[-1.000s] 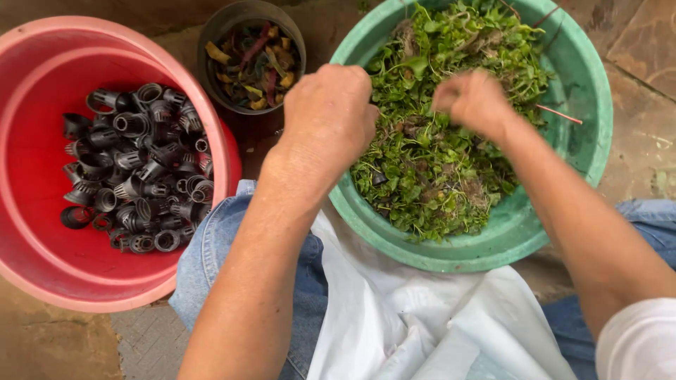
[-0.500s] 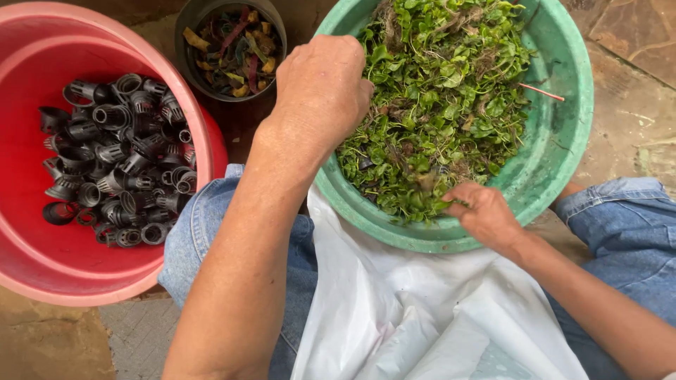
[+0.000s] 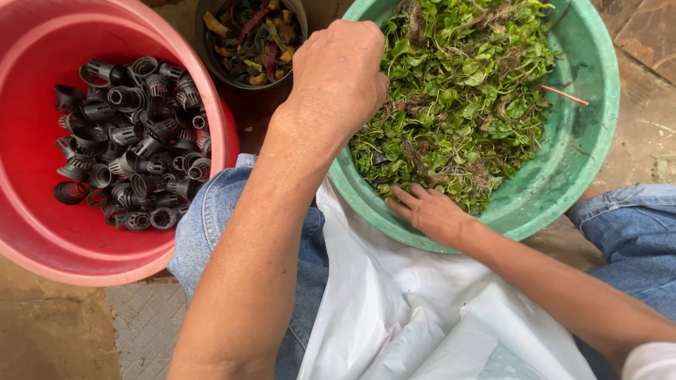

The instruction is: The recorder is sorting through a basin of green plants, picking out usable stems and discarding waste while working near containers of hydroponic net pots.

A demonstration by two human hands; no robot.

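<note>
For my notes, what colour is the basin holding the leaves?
Green basin, head view.

Stone floor (image 3: 49,331), red tub (image 3: 28,232), green basin (image 3: 584,148), small dark pot (image 3: 204,42)

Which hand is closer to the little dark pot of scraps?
Left. The left hand is right beside the dark pot, over the green basin's near edge. The right hand is lower, farther away.

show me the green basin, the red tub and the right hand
green basin (image 3: 588,151), head view, bare inner wall on its right side
red tub (image 3: 42,232), head view, bare inner wall at lower left
right hand (image 3: 431,211), head view, back of the hand
</note>
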